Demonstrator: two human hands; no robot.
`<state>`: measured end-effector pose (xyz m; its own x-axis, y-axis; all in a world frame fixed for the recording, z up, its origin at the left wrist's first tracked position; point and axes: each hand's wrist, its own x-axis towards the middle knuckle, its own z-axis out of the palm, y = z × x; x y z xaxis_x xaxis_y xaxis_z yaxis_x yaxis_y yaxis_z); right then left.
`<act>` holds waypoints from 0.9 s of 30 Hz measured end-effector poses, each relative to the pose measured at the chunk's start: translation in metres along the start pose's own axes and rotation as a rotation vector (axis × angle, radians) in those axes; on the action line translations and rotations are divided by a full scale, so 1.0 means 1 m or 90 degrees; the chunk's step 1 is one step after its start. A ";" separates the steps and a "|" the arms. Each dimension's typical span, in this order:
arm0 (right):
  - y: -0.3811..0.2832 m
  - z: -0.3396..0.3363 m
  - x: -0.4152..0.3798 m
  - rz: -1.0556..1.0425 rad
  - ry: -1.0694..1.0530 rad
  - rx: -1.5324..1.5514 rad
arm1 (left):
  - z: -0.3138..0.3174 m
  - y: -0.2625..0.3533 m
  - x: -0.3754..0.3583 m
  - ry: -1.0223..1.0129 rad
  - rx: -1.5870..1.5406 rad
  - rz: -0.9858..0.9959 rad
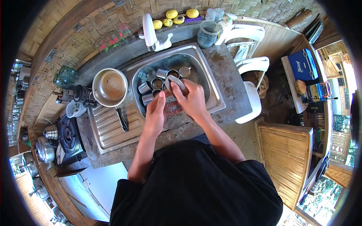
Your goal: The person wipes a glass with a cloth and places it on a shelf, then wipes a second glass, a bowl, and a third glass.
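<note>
My right hand [193, 98] is closed on a light grey, soft-looking pad [174, 81], with the thumb pressed along it. Beside it my left hand [154, 115] is partly closed, thumb pointing up; what its fingers grip is hidden. Between the hands and just below them shows a see-through, patterned patch with a reddish tint [173, 108], which I cannot identify. Both hands are over the near side of a steel sink [213, 84]. In the basin lie several metal cups [144, 88] and clear glasses [146, 73].
A steel saucepan [110, 87] sits on the drainboard [109, 130], handle toward me. Behind the sink stand a white faucet [149, 32], yellow fruits [172, 14] and a clear tub [208, 34]. White chairs [249, 66] stand right, a gas stove [69, 133] left.
</note>
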<state>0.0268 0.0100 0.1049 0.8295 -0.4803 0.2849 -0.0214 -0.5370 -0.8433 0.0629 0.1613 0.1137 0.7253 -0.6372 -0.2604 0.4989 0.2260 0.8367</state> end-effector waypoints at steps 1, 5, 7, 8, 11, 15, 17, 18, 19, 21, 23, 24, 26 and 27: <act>0.003 0.004 -0.001 0.005 0.019 0.007 | 0.001 -0.003 0.001 0.022 0.020 0.014; 0.003 0.010 -0.003 0.141 0.045 0.118 | -0.006 -0.015 0.007 0.102 0.093 0.112; 0.001 0.012 -0.008 0.197 0.064 0.179 | -0.009 -0.016 0.011 0.128 0.075 0.162; 0.002 0.019 -0.014 0.190 0.087 0.193 | -0.003 -0.005 0.011 0.136 0.041 0.176; -0.003 0.025 -0.024 0.125 0.133 0.180 | 0.005 -0.002 0.016 0.150 -0.061 0.182; -0.014 0.016 -0.033 -0.151 0.060 -0.078 | 0.003 -0.001 0.028 0.176 -0.210 0.130; -0.023 0.013 -0.044 -0.225 -0.005 -0.135 | -0.003 -0.003 0.031 0.139 -0.241 0.040; -0.025 0.012 -0.045 -0.264 -0.038 -0.162 | -0.007 -0.003 0.032 0.121 -0.256 -0.002; -0.025 0.012 -0.045 -0.271 -0.043 -0.172 | -0.010 -0.003 0.032 0.086 -0.289 -0.021; -0.016 0.007 -0.037 -0.270 -0.045 -0.145 | -0.017 -0.015 0.037 0.041 -0.338 0.010; -0.001 0.004 -0.029 -0.250 -0.004 -0.145 | -0.014 -0.020 0.041 0.098 -0.361 0.023; 0.008 0.007 -0.023 -0.192 0.051 -0.079 | -0.008 -0.023 0.043 0.099 -0.375 0.067; 0.019 0.011 -0.010 -0.072 0.158 0.053 | 0.004 -0.025 0.044 0.101 -0.334 0.111; 0.020 0.006 -0.006 0.082 0.131 0.136 | 0.013 -0.027 0.042 0.107 -0.289 0.134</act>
<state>0.0247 0.0059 0.0833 0.6971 -0.6766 0.2373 0.0164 -0.3158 -0.9487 0.0740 0.1191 0.0862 0.8794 -0.4250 -0.2143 0.4625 0.6565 0.5959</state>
